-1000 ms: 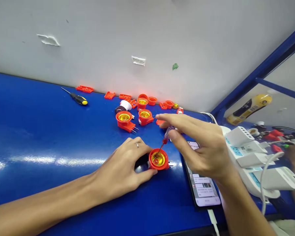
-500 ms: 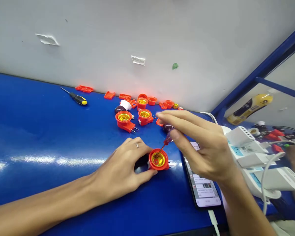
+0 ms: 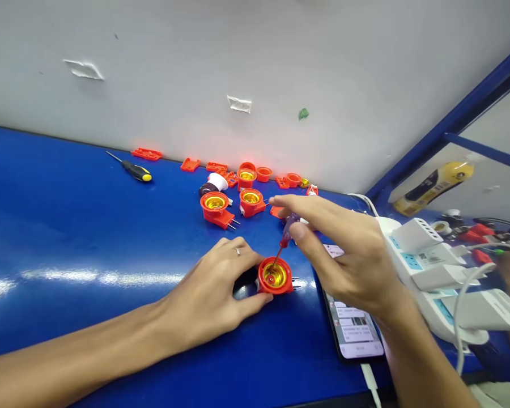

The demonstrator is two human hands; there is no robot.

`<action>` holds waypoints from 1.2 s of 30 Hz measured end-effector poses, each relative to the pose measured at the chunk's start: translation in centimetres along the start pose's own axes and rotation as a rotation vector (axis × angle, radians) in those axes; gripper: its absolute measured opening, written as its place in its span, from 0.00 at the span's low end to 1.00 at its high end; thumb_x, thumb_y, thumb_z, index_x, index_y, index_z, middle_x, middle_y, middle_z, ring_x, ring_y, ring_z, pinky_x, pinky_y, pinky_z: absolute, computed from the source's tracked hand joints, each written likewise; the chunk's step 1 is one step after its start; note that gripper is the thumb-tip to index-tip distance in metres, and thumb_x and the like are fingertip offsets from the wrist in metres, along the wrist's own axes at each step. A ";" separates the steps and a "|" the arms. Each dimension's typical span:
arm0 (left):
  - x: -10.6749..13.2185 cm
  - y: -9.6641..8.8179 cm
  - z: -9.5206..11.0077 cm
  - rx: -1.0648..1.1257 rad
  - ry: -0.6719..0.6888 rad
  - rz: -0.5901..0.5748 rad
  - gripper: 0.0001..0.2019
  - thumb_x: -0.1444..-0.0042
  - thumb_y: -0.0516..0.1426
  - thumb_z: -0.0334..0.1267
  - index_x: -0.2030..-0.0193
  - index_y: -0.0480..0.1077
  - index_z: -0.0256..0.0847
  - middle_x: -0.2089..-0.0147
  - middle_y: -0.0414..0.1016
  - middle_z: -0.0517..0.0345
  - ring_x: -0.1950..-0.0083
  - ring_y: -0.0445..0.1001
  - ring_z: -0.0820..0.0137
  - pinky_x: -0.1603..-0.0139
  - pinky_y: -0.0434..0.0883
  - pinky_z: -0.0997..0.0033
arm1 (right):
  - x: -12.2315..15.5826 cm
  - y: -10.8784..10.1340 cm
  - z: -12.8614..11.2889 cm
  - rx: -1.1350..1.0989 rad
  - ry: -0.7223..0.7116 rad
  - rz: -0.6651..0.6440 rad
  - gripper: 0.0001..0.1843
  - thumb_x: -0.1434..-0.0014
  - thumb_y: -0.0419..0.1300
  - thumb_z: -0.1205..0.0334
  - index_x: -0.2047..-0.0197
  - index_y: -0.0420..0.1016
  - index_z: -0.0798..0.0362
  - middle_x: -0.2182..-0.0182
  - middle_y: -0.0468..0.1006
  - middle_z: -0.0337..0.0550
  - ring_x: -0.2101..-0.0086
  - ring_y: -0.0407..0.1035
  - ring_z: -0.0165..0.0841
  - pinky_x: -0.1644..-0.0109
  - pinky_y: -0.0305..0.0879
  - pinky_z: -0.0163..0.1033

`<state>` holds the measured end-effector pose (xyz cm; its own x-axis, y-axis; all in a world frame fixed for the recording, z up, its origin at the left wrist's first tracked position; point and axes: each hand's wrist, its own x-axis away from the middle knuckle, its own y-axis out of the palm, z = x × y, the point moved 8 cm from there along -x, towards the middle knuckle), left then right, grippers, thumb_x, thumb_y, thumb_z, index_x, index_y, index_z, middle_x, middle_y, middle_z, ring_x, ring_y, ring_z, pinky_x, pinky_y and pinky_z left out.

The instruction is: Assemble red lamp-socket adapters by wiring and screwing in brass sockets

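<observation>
Yellow-handled screwdriver (image 3: 136, 171) lies near the far edge of the blue bench (image 3: 68, 226). Nearer the front edge, the left hand (image 3: 208, 289) clasps an orange lamp socket (image 3: 275, 290), fingers curled around its side, while the right hand (image 3: 348, 255) pinches a small red-tipped screwdriver (image 3: 289, 226) between thumb and fingers, its shaft reaching into the socket's brass cup. Beyond it, a phone (image 3: 352, 328) lies by the bench's right edge.

Four lamp holders (image 3: 250, 203) — two screwdrivers (image 3: 136, 171)
</observation>
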<state>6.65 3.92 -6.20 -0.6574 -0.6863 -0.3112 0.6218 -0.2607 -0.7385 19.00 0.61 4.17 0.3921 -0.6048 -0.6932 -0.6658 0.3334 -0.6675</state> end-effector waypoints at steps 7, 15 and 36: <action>0.1 0.2 -0.3 0.021 -0.041 -0.037 0.06 0.39 0.64 0.38 0.57 0.76 0.42 0.59 0.77 0.59 0.57 0.73 0.62 0.55 0.66 0.61 | 0.2 -0.9 0.7 -0.099 0.145 0.171 0.05 0.41 0.71 0.69 0.61 0.82 0.49 0.71 0.85 0.34 0.72 0.80 0.30 0.65 0.78 0.35; 0.0 -0.1 -0.1 0.011 -0.034 -0.009 0.06 0.39 0.63 0.38 0.56 0.76 0.43 0.59 0.77 0.58 0.58 0.73 0.63 0.55 0.67 0.62 | 0.1 -0.3 0.1 -0.027 -0.006 0.083 0.13 0.35 0.65 0.71 0.48 0.82 0.54 0.59 0.87 0.44 0.64 0.81 0.31 0.59 0.79 0.37; 0.7 -0.3 0.6 0.050 0.104 0.046 0.08 0.38 0.65 0.32 0.53 0.75 0.43 0.59 0.80 0.61 0.56 0.75 0.65 0.53 0.68 0.64 | 0.7 -2.0 0.5 -0.186 0.125 0.116 0.08 0.41 0.71 0.70 0.60 0.82 0.48 0.68 0.86 0.37 0.69 0.81 0.34 0.65 0.80 0.39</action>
<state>6.25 3.09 -5.86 -0.6668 -0.6245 -0.4066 0.6711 -0.2660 -0.6920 20.92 -0.12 4.88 0.2322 -0.6586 -0.7158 -0.8119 0.2740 -0.5155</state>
